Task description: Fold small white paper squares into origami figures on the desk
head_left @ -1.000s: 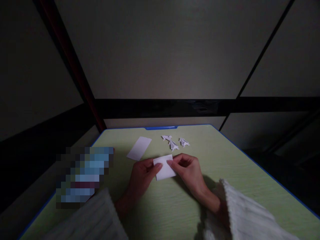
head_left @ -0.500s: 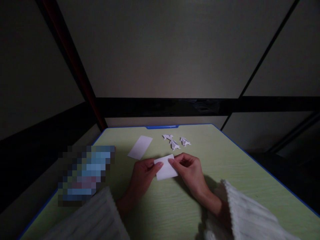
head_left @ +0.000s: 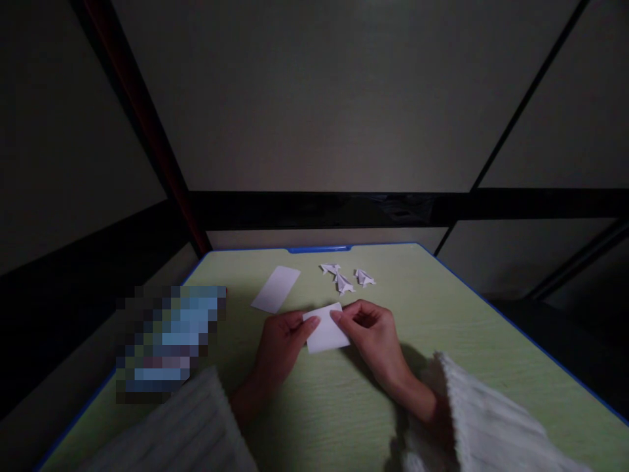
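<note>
A small white sheet of paper (head_left: pixel 327 333) is held just above the table, tilted slightly. My left hand (head_left: pixel 284 341) pinches its left edge, thumb on top and fingers behind. At the upper right edge my right hand (head_left: pixel 372 334) grips it the same way, its fingertips hidden behind the sheet. Beyond my hands lie three small folded white paper figures: one at the back (head_left: pixel 329 268), one in front of it (head_left: pixel 343 283) and one to the right (head_left: pixel 363 278). To their left a flat white sheet (head_left: pixel 276 289) rests on the table.
The light green table (head_left: pixel 314 413) has a blue rim and a blue handle-like piece (head_left: pixel 319 249) at its far edge. A pixel-blurred object (head_left: pixel 171 341) lies on the left side. Pale panels (head_left: pixel 319 98) rise behind the table.
</note>
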Available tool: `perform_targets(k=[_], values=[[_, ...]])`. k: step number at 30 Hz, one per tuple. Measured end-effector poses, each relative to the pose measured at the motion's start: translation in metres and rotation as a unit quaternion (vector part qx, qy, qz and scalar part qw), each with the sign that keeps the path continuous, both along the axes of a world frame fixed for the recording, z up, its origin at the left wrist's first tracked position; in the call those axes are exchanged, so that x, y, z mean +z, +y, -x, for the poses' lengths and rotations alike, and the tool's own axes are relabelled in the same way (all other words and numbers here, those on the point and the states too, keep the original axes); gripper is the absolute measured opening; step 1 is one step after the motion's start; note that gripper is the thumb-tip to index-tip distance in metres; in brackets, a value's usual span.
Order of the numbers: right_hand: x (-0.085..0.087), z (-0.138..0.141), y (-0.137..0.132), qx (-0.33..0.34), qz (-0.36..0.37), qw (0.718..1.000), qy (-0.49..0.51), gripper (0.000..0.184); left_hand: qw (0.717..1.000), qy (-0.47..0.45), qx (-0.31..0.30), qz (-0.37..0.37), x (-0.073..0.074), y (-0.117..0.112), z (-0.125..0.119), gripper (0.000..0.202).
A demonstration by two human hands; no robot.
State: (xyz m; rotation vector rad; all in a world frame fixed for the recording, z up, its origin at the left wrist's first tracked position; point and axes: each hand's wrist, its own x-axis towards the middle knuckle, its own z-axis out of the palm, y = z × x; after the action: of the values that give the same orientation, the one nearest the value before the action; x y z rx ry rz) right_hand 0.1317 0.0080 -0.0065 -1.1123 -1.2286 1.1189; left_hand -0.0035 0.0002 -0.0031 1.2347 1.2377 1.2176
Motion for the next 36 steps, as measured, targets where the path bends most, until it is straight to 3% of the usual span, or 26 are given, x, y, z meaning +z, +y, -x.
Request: perform_targets(k=[17, 22, 27, 36], values=[[-0.0018, 0.0037, 0.0027, 0.016, 0.026, 0.99, 0.136, 0.024, 1.0, 0.008, -0.016, 0.001, -0.0032, 0.0002, 0.0021, 0.02], [-0.0004, 0.0029, 0.0025, 0.03, 0.002, 0.988, 0.152, 0.031, 0.996, 0.052, -0.074, 0.011, -0.0053, -0.0017, 0.0015, 0.017], [0.0052, 0.0027, -0.0016, 0.071, -0.014, 0.995, 0.071, 0.032, 0.984, 0.064, -0.16, 0.052, -0.0039, -0.0058, -0.0025, 0.02], [-0.0034, 0.0023, 0.0041, 0.116, 0.082, 0.977, 0.157, 0.047, 0.996, 0.054, -0.065, 0.002, -0.0027, -0.0017, 0.0047, 0.025]])
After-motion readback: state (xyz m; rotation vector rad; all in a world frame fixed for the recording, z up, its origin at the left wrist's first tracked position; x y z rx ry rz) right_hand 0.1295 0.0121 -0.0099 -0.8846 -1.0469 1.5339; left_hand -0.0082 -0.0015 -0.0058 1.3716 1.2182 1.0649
